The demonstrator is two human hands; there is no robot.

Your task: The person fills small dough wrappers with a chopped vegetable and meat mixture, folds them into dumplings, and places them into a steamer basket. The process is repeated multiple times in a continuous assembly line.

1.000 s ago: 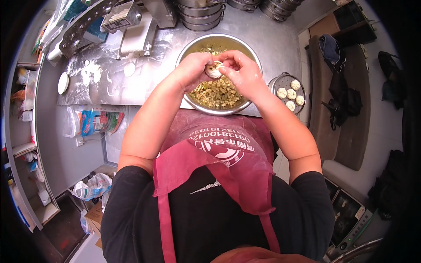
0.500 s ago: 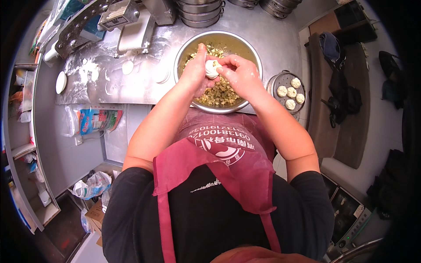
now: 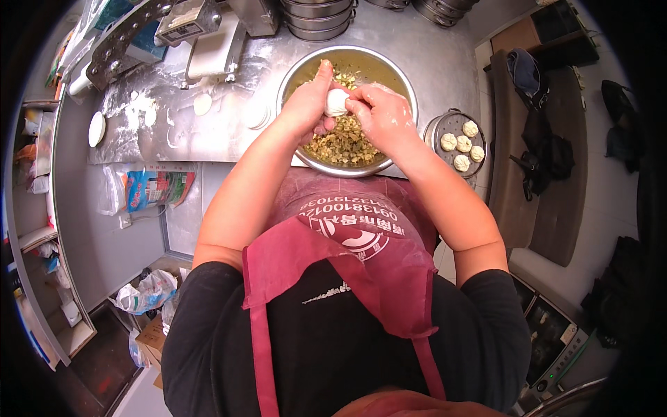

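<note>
Over a large metal bowl [image 3: 389, 66] of chopped filling [image 3: 344, 147], both hands hold one filled bun [image 3: 337, 103] of white dough. My left hand [image 3: 307, 105] cups the bun from the left, its thumb pointing up and away. My right hand [image 3: 386, 115], dusted with flour, pinches the bun's right edge between thumb and fingers. The dough now looks gathered over at the top, with pleats. At the right, a round perforated steamer tray [image 3: 432, 135] carries several pleated buns [image 3: 449, 142].
Left of the bowl lie a stack of flat dough rounds [image 3: 257, 115] and a single dough round [image 3: 203, 104] on the floured metal table [image 3: 229, 142]. A dough machine [image 3: 212, 55] stands at the back left. Stacked steamers [image 3: 318, 21] rise behind the bowl. A brown bench [image 3: 556, 222] is at the right.
The bun has turned in my hands, and the filling visible at its top before is now covered by dough. Both hands stay over the bowl.
</note>
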